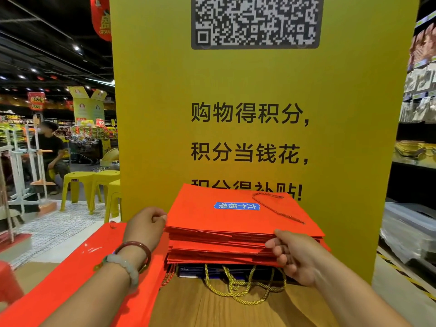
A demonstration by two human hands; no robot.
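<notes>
Illumination is bright and even across the yellow board (259,142) and the stack of red bags (236,220); colours are saturated. The upper left of the frame is dark, broken by small ceiling spotlights (76,47). White glare streaks show on the glossy red sheet (77,260) at lower left. Soft shadow lies under the stack on the wooden table (200,310). Straight lines bow toward the edges. The shelves (420,102) at right are smeared and soft.

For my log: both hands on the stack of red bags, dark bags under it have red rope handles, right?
No: the head view shows yellow rope handles on the dark bags, not red. The left hand and right hand are on the stack of red bags.
</notes>
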